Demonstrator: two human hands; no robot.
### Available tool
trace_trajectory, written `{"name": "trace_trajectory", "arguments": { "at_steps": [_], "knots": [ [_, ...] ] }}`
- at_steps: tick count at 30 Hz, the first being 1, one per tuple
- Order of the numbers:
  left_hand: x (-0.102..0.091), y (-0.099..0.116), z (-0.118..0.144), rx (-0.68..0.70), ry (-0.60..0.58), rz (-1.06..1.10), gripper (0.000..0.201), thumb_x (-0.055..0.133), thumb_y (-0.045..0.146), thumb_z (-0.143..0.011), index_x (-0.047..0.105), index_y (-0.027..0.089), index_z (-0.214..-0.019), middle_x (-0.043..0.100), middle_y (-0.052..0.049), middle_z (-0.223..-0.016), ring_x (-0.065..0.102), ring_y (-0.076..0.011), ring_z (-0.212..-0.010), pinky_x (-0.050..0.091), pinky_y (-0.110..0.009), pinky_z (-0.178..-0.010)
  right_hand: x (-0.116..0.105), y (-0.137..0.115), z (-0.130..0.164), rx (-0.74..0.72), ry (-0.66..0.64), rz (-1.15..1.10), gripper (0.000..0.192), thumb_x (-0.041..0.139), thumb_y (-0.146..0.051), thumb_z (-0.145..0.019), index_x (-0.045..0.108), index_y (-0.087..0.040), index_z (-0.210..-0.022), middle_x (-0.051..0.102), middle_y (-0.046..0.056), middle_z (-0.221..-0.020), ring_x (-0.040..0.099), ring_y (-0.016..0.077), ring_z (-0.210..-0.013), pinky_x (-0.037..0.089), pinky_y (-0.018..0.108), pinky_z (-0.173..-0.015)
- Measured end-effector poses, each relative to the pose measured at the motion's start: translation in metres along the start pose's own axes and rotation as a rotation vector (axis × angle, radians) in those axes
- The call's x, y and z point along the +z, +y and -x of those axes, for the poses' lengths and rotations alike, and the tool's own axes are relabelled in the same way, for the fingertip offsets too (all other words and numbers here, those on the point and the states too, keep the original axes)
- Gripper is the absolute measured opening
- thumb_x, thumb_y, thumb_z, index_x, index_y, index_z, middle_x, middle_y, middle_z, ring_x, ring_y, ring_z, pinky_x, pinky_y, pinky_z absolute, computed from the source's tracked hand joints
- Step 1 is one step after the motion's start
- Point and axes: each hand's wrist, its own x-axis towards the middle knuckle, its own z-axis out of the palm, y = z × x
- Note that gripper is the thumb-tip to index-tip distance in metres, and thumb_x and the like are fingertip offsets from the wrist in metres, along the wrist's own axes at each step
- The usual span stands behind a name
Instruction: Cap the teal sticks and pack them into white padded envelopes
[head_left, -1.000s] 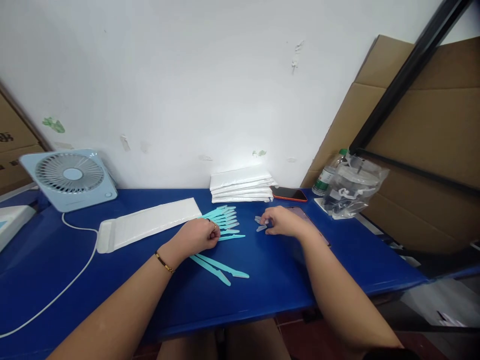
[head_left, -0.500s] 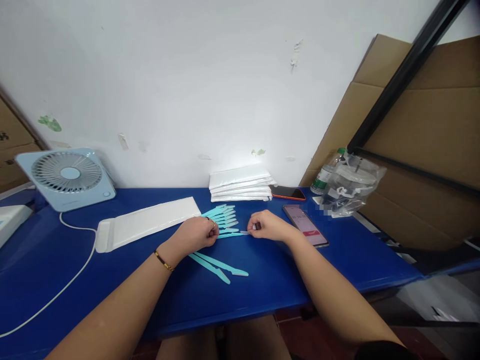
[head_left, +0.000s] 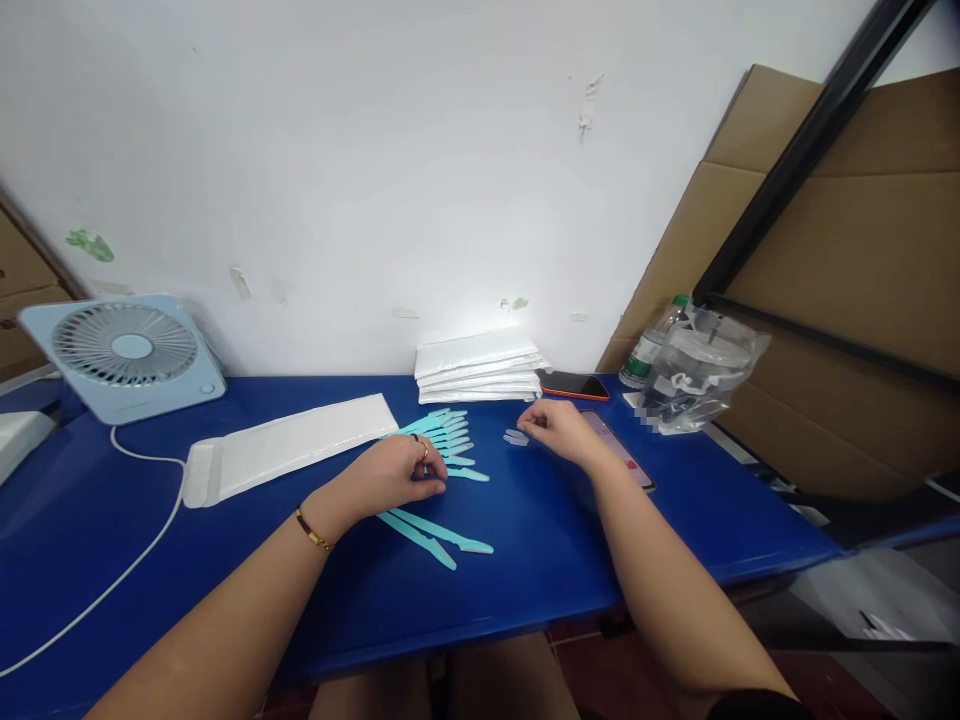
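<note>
Several turquoise eyebrow razors (head_left: 452, 432) lie fanned out on the blue table, their blade ends pointing right. My left hand (head_left: 401, 472) is over their handles, fingers curled and closed on one eyebrow razor (head_left: 471, 475) whose blade end sticks out to the right. Two more razors (head_left: 435, 540) lie nearer to me, their handle ends hidden under that hand. To the right, my right hand (head_left: 559, 430) has thumb and fingertips pinched together at a few small clear blade caps (head_left: 516, 437), seemingly on one of them.
A long white padded mailer (head_left: 292, 450) lies at left, by a light blue fan (head_left: 131, 350) with a white cable. Behind the razors is a stack of white mailers (head_left: 480, 368). Two phones (head_left: 574, 385), a bottle (head_left: 649, 350) and a bagged cup (head_left: 705, 370) are at right.
My right hand has moved right and up from the razor's tip to the clear caps, partly covering the nearer phone. The razor under my left hand now shows an uncapped end.
</note>
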Motion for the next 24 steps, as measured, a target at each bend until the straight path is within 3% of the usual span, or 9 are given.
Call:
{"name": "trace_trajectory", "arguments": {
  "at_steps": [3,5,11,15,20,24],
  "knots": [
    [0.000,0.008,0.003,0.051,-0.194,0.119,0.023,0.065,0.043,-0.071,0.068,0.025,-0.086,0.066,0.002,-0.083,0.058,-0.0129,-0.073,0.040,-0.020,-0.058,-0.004,0.009,0.002,0.022,-0.037,0.014,0.014,0.059,-0.024,-0.076,0.070,-0.018,-0.080,0.067,0.003,-0.078,0.058,0.0135,-0.067,0.040,0.022,-0.059],
    [0.002,0.010,0.002,0.052,-0.223,0.114,0.020,0.064,0.040,-0.072,0.068,0.025,-0.084,0.066,0.002,-0.079,0.058,-0.0125,-0.070,0.039,-0.020,-0.058,-0.001,0.008,0.001,0.000,-0.075,0.044,0.012,0.062,-0.025,-0.073,0.070,-0.018,-0.079,0.067,0.003,-0.079,0.058,0.0137,-0.067,0.040,0.022,-0.060],
    [0.008,0.001,-0.005,-0.035,-0.018,-0.115,0.016,0.052,0.031,-0.080,0.066,0.022,-0.081,0.065,-0.002,-0.080,0.056,-0.0151,-0.072,0.036,-0.023,-0.059,0.014,0.004,-0.004,0.015,-0.157,0.052,0.007,0.066,-0.021,-0.069,0.070,-0.018,-0.074,0.066,0.002,-0.077,0.057,0.0123,-0.066,0.040,0.021,-0.060],
    [0.008,-0.006,-0.007,-0.010,-0.046,-0.120,0.016,0.056,0.035,-0.078,0.065,0.023,-0.082,0.065,0.000,-0.079,0.056,-0.0143,-0.069,0.035,-0.023,-0.058,0.011,0.001,0.000,0.064,-0.257,-0.059,0.013,0.068,-0.025,-0.066,0.069,-0.017,-0.076,0.066,0.001,-0.073,0.057,0.0118,-0.063,0.040,0.020,-0.055],
    [0.011,-0.009,-0.008,0.023,0.000,-0.204,0.022,0.046,0.028,-0.082,0.064,0.020,-0.072,0.064,-0.002,-0.069,0.052,-0.0130,-0.060,0.032,-0.024,-0.055,0.004,-0.016,0.007,-0.013,-0.474,-0.160,0.016,0.068,-0.030,-0.066,0.070,-0.017,-0.075,0.066,-0.001,-0.066,0.057,0.0110,-0.059,0.040,0.019,-0.052],
    [0.013,-0.011,-0.010,0.024,-0.003,-0.201,0.022,0.046,0.029,-0.082,0.065,0.020,-0.074,0.065,-0.002,-0.069,0.054,-0.0135,-0.061,0.033,-0.023,-0.056,0.008,-0.030,0.009,-0.047,-0.458,-0.176,0.015,0.067,-0.028,-0.068,0.071,-0.017,-0.076,0.067,0.000,-0.067,0.060,0.0117,-0.061,0.041,0.019,-0.053]
  ]
}}
